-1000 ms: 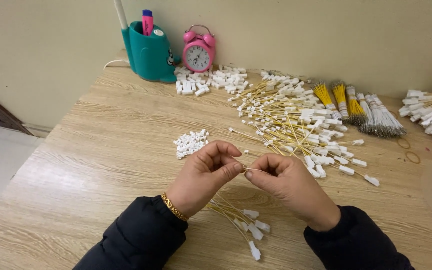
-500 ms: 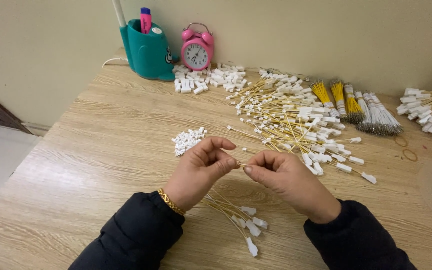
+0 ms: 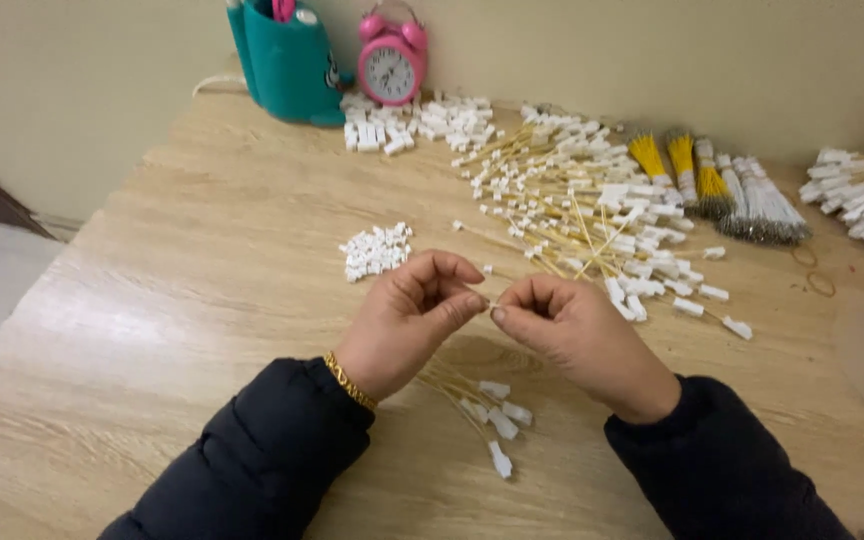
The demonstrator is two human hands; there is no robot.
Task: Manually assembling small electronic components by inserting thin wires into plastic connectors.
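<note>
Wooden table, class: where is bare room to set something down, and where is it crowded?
Free: the wooden table left of the small white connector pile and the left hand. Crowded: the yellow wire heap behind the right hand.

Matt wood-grain table (image 3: 182, 300), glossy plastic pink clock (image 3: 390, 62) and teal holder (image 3: 287, 65), white plastic connectors (image 3: 376, 250).
</note>
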